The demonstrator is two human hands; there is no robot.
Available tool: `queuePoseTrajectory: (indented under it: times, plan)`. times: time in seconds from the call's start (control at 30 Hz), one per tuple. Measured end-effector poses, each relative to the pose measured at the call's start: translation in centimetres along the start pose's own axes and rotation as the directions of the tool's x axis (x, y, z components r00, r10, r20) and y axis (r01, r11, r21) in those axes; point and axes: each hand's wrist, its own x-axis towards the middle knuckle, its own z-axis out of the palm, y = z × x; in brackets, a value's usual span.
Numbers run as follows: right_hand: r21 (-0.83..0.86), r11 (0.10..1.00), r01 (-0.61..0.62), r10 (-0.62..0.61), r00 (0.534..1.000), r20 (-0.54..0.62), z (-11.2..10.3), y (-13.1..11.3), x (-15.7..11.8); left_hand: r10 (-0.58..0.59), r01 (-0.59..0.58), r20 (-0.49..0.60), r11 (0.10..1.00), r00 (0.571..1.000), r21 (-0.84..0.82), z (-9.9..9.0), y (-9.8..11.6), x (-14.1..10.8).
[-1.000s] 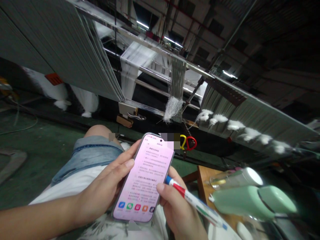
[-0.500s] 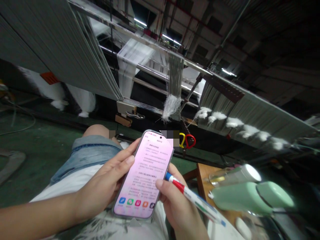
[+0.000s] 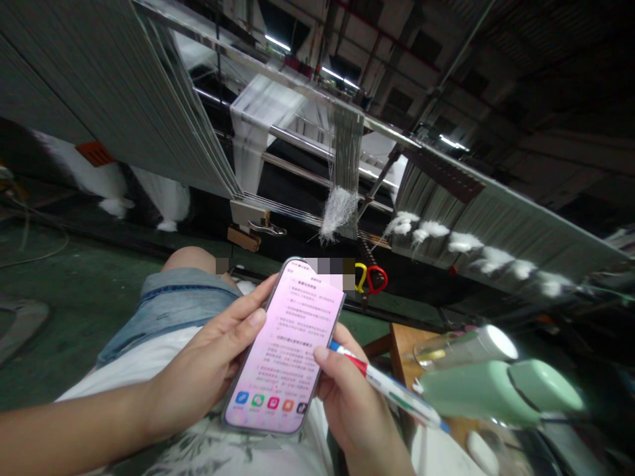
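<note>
A smartphone (image 3: 282, 357) with a pink lit page of text and a row of app icons is tilted over my lap. My left hand (image 3: 231, 344) grips its left side, thumb along the edge and fingers behind. On the other side, my right hand (image 3: 350, 390) holds the phone's right edge, its thumb tip at the screen border. That same hand also clasps a white, red and blue pen (image 3: 397, 390) between thumb and index finger, pointing down to the right. The fingers behind the phone are partly hidden.
Beyond my knees stands a machine frame with grey thread sheets (image 3: 163, 119) and knotted white yarn bundles (image 3: 464, 243). Scissors (image 3: 371, 279) with red and yellow handles hang there. At right, a wooden table (image 3: 404, 340) bears a green bottle (image 3: 476, 393) and a clear cup (image 3: 466, 347).
My right thumb has moved slightly up and right along the phone's edge. The pen has shifted a little with that hand. My left hand stays on the phone.
</note>
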Motion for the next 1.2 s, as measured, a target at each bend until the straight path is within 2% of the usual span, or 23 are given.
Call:
queuePoseTrajectory:
  times: [0.17, 0.5, 0.83, 1.2]
  plan:
    - [0.015, 1.0, -0.005, 0.005, 1.0, 0.007, -0.02, -0.1, -0.1, -0.025, 0.026, 0.019, 0.999, 1.0, -0.032, -0.03, 0.01, 0.05]
    - [0.029, 1.0, 0.007, -0.008, 1.0, 0.012, -0.1, 0.18, -0.09, -0.001, 0.006, 0.055, 0.997, 0.998, -0.077, -0.2, -0.24, -0.01]
    - [-0.055, 0.998, 0.027, -0.027, 1.0, 0.002, -0.42, 0.25, -0.22, 0.026, -0.025, 0.016, 0.999, 1.0, -0.026, -0.3, -0.42, 0.21]
    - [0.017, 1.0, 0.006, -0.006, 1.0, 0.019, -0.35, 0.26, 0.06, 0.006, -0.006, 0.003, 0.999, 1.0, -0.04, -0.02, -0.3, -0.1]
